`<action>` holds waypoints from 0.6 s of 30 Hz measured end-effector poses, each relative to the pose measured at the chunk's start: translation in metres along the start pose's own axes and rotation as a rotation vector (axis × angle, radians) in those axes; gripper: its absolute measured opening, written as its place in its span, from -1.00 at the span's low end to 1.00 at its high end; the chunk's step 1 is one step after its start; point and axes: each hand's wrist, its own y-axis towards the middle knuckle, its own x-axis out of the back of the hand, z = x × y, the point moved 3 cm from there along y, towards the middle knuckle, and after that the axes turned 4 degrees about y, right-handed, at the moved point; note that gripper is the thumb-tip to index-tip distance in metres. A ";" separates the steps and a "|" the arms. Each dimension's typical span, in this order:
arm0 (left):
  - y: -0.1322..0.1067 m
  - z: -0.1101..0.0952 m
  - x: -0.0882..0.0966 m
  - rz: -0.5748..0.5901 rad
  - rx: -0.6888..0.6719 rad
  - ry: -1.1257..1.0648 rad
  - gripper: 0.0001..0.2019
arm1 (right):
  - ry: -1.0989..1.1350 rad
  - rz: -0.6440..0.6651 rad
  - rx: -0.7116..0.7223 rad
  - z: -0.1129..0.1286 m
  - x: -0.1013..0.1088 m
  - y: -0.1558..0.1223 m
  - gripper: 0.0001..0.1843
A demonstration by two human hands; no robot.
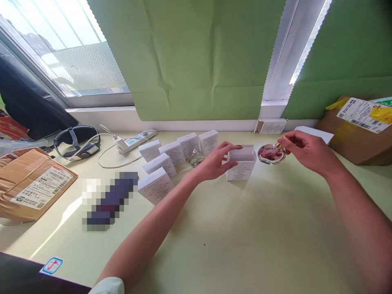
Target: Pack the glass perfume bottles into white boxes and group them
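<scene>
My left hand (219, 162) is closed around the left side of a small white box (240, 171), which stands upright on the table with its top open. To the right of the box, my right hand (306, 149) pinches the gold-coloured neck of a round clear glass perfume bottle (271, 154) with a pinkish tint. The bottle is tilted sideways, apart from the box. Behind my left wrist sits another clear glass bottle (196, 158), partly hidden. Several similar white boxes (159, 165) stand in rows left of my left forearm.
A power strip (136, 141) with a white cable and a black headband device (78, 142) lie at the back left. Cardboard parcels stand at left (39, 185) and right (355, 134). Another white box (271, 126) lies by the windowsill. A pixelated patch (112, 200) covers something on the table.
</scene>
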 end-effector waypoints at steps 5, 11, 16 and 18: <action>0.000 0.000 -0.001 0.004 -0.007 0.002 -0.59 | -0.013 0.094 0.018 0.012 -0.005 -0.004 -0.57; 0.001 -0.001 -0.001 0.004 -0.023 0.030 -0.58 | 0.032 0.322 0.067 -0.009 -0.042 0.000 -0.59; 0.001 0.000 0.000 0.002 -0.021 0.041 -0.58 | 0.091 0.388 0.020 -0.019 -0.046 0.001 -0.57; 0.001 0.000 -0.001 0.004 -0.015 0.048 -0.58 | 0.097 0.411 0.030 -0.020 -0.047 0.001 -0.57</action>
